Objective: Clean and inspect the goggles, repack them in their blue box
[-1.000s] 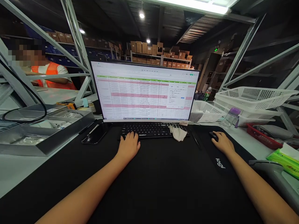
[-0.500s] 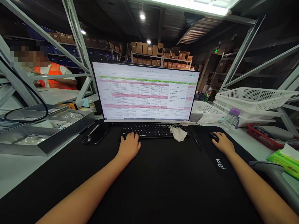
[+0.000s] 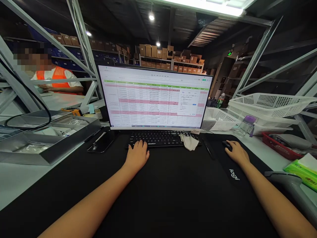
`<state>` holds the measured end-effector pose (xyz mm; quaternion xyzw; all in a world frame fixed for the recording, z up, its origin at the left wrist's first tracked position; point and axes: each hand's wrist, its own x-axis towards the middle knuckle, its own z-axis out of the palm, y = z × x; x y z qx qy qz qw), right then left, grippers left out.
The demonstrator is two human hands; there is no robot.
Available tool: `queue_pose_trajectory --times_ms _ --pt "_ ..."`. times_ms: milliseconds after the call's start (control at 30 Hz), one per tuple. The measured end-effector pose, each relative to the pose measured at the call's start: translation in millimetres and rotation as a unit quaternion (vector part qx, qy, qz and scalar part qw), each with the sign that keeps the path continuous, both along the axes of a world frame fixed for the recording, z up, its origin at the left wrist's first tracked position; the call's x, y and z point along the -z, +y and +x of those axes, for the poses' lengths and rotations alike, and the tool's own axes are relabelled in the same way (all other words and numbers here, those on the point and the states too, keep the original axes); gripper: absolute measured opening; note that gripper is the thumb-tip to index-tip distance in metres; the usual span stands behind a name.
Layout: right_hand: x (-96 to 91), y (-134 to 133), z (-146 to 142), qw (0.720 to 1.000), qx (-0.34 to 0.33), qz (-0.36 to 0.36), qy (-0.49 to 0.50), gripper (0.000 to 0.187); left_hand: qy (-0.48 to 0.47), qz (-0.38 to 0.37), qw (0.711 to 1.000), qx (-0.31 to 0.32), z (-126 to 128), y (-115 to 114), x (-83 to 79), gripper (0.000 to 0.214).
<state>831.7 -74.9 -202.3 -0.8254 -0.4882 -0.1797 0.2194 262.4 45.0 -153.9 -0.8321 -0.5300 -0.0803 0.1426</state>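
My left hand (image 3: pixel 137 156) lies flat with its fingers stretched onto the left end of a black keyboard (image 3: pixel 162 138). My right hand (image 3: pixel 236 153) is cupped over a black mouse (image 3: pixel 226 144) on the black desk mat (image 3: pixel 173 185). Behind the keyboard stands a monitor (image 3: pixel 155 97) showing a spreadsheet with pink and green rows. A crumpled cloth (image 3: pixel 189 141) lies on the keyboard's right end.
A black phone (image 3: pixel 100 143) lies left of the keyboard, beside a grey metal tray (image 3: pixel 47 138) of small parts. White mesh baskets (image 3: pixel 267 105), a bottle (image 3: pixel 244 125), a red basket (image 3: pixel 278 145) and a green tissue pack (image 3: pixel 303 170) are right. A person in an orange vest (image 3: pixel 55 77) sits far left.
Both of my hands keep their places. The person in the orange vest has shifted slightly and the view has drifted a little.
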Motion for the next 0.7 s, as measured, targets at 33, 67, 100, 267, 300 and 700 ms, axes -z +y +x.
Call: queue_pose_trajectory --times_ms 33,67,100,267,300,700 --pt "0.1 -0.1 -0.2 1.0 0.0 0.002 -0.001 0.051 -0.001 0.001 1.0 0.001 0.0 0.2 0.1 0.052" --pt "0.2 0.0 -0.3 1.0 -0.001 0.004 -0.002 0.051 -0.001 0.001 1.0 0.001 0.0 0.3 0.2 0.052" --pt "0.1 0.1 -0.5 1.0 -0.001 0.005 -0.001 0.05 -0.001 0.002 1.0 0.0 0.1 0.5 0.3 0.051" --pt "-0.2 1.0 -0.5 1.0 0.0 0.005 0.001 0.051 -0.003 -0.004 1.0 0.0 0.5 0.2 -0.4 0.051" --pt "0.0 1.2 -0.1 1.0 -0.001 0.005 0.001 0.052 -0.002 -0.005 1.0 0.0 0.5 0.0 -0.7 0.052" --pt "0.6 0.0 0.3 1.0 -0.004 0.007 -0.001 0.051 0.0 -0.005 1.0 0.002 0.4 0.1 -0.1 0.053"
